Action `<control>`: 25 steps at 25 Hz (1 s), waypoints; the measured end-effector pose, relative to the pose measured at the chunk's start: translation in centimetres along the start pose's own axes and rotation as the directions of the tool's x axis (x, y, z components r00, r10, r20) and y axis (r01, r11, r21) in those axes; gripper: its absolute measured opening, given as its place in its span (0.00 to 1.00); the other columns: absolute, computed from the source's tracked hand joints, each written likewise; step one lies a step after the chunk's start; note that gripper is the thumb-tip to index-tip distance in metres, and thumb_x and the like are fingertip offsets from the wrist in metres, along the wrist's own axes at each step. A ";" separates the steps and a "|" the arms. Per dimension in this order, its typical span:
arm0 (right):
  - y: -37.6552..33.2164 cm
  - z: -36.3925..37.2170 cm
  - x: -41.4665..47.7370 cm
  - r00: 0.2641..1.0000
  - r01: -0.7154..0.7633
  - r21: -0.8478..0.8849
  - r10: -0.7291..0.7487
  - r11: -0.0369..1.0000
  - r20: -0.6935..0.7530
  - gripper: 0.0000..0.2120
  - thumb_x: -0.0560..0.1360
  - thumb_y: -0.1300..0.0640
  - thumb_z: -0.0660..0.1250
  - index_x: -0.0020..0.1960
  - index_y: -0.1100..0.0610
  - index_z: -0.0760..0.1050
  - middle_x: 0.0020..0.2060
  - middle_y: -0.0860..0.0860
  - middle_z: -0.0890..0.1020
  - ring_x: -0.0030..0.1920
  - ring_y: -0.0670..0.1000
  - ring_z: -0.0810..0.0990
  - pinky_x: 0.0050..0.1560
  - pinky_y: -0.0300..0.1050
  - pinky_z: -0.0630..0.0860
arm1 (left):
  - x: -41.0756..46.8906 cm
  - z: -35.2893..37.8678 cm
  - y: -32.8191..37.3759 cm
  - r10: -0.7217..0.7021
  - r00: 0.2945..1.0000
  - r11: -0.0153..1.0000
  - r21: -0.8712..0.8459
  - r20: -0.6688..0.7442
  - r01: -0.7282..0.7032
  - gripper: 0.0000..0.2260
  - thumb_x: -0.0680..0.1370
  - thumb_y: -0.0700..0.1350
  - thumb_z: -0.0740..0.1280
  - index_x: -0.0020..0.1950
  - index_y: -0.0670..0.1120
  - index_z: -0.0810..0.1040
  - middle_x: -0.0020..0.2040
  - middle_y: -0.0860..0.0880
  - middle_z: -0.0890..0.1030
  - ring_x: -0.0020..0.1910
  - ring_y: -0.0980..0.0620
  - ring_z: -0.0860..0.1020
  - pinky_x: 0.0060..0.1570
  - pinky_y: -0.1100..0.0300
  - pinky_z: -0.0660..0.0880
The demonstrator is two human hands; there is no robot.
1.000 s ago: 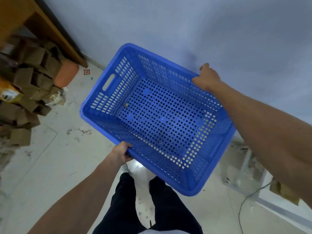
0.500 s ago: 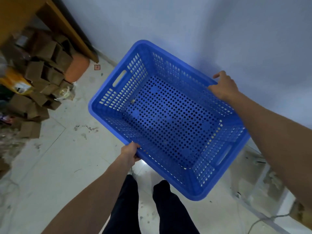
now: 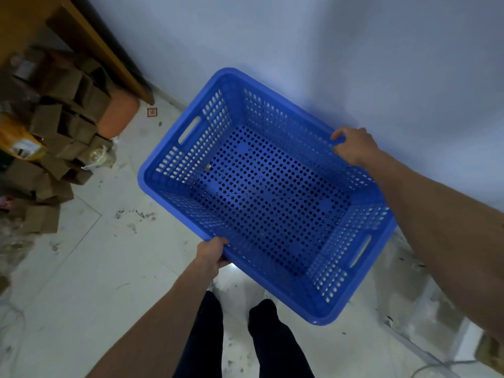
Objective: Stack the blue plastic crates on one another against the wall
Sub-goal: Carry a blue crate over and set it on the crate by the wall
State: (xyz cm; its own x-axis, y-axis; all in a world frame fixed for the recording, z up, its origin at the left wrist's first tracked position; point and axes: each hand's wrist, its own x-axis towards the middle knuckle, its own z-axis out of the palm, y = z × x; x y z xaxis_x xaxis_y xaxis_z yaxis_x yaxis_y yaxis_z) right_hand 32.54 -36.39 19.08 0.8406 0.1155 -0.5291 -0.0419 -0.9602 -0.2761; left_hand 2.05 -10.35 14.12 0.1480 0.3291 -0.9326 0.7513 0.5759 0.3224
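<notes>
One blue plastic crate [image 3: 267, 195] with perforated walls and floor hangs in the air in front of me, open side up and empty. My left hand [image 3: 211, 253] grips its near long rim. My right hand [image 3: 351, 144] grips the far long rim, close to the pale wall [image 3: 327, 50]. The crate's far edge lies near the wall, above the floor. No other blue crate is in sight.
A heap of brown cardboard boxes [image 3: 51, 137] lies at the left under a wooden table edge [image 3: 90, 42], with an orange object [image 3: 117, 115] beside it. Dirty white floor tiles [image 3: 81, 268] spread below. My dark trouser legs [image 3: 237, 339] stand under the crate. White frames [image 3: 425, 309] lie at the right.
The crate has shifted right and slightly lower in view, closer to the wall. Both hands keep their grips on the rims.
</notes>
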 end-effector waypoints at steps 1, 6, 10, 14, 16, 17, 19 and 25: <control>0.1 0.1 0.5 1.000 -0.009 0.004 0.009 1.000 -0.001 0.12 0.77 0.52 0.63 0.60 0.47 0.76 0.68 0.61 0.69 0.54 0.65 0.75 0.53 0.57 0.77 | 0.3 0.1 0.1 0.011 1.000 1.000 0.016 0.008 -0.011 0.11 0.75 0.32 0.65 0.57 0.40 0.74 0.51 0.38 0.83 0.44 0.39 0.84 0.40 0.48 0.82; 0.5 0.4 1.7 0.999 -0.053 0.120 0.054 0.991 -0.005 0.09 0.75 0.51 0.69 0.51 0.55 0.81 0.68 0.61 0.71 0.57 0.64 0.76 0.60 0.60 0.75 | 1.0 0.5 -0.1 0.048 0.999 0.997 0.064 0.005 -0.048 0.11 0.77 0.37 0.67 0.59 0.39 0.75 0.53 0.37 0.83 0.49 0.38 0.84 0.40 0.48 0.83; 0.9 0.7 2.0 0.997 -0.072 0.164 0.072 0.984 0.008 0.11 0.75 0.52 0.71 0.52 0.57 0.81 0.66 0.60 0.73 0.58 0.63 0.77 0.60 0.61 0.76 | 1.4 1.0 0.1 0.070 0.998 0.995 0.068 0.004 -0.070 0.10 0.78 0.39 0.68 0.59 0.39 0.75 0.52 0.37 0.83 0.46 0.40 0.84 0.33 0.53 0.83; 1.7 1.5 0.0 1.000 0.014 -0.012 -0.014 1.000 0.004 0.20 0.75 0.49 0.71 0.64 0.54 0.77 0.75 0.58 0.62 0.68 0.63 0.69 0.66 0.60 0.72 | 0.6 1.5 0.7 0.061 0.998 0.996 0.057 0.024 -0.062 0.07 0.79 0.38 0.66 0.56 0.40 0.73 0.48 0.40 0.82 0.42 0.43 0.82 0.29 0.55 0.81; 1.4 3.2 -2.7 0.993 0.118 -0.115 -0.120 0.986 -0.011 0.25 0.76 0.49 0.70 0.71 0.51 0.70 0.78 0.55 0.56 0.75 0.61 0.61 0.71 0.61 0.65 | 0.1 1.6 1.0 0.039 0.998 0.998 0.044 0.039 -0.040 0.06 0.80 0.38 0.66 0.56 0.40 0.73 0.45 0.41 0.81 0.39 0.44 0.82 0.27 0.54 0.80; 1.0 4.5 -4.3 0.986 0.164 -0.128 -0.164 0.978 0.014 0.26 0.76 0.49 0.69 0.72 0.50 0.69 0.79 0.54 0.54 0.77 0.61 0.58 0.73 0.62 0.62 | -0.2 1.5 1.1 0.014 0.998 0.998 0.058 0.060 -0.018 0.09 0.80 0.41 0.67 0.57 0.40 0.73 0.46 0.41 0.81 0.39 0.43 0.82 0.29 0.53 0.81; 0.3 7.4 -7.9 0.969 0.231 -0.142 -0.216 0.962 0.116 0.26 0.78 0.48 0.68 0.73 0.49 0.67 0.80 0.52 0.54 0.78 0.59 0.57 0.74 0.61 0.60 | -0.4 0.7 1.6 -0.011 0.997 0.964 0.266 0.074 -0.009 0.18 0.79 0.52 0.68 0.61 0.40 0.73 0.47 0.40 0.82 0.41 0.41 0.84 0.37 0.50 0.82; -2.9 11.9 -15.2 0.956 0.226 -0.107 -0.200 0.968 0.213 0.22 0.80 0.48 0.65 0.73 0.49 0.68 0.78 0.52 0.60 0.76 0.57 0.61 0.73 0.58 0.62 | -1.6 -1.9 5.1 0.187 0.966 0.195 0.957 0.179 -0.215 0.32 0.77 0.68 0.54 0.50 0.41 0.79 0.37 0.44 0.86 0.36 0.47 0.85 0.47 0.54 0.81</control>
State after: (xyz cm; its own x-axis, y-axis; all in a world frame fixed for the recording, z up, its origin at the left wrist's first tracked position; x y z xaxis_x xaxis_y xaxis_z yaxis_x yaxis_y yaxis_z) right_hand 13.45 -32.32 18.41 0.6973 0.3568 -0.6216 0.2073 -0.9306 -0.3016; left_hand 4.44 -6.47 17.56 0.3990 0.2916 -0.8694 0.7299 -0.6749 0.1087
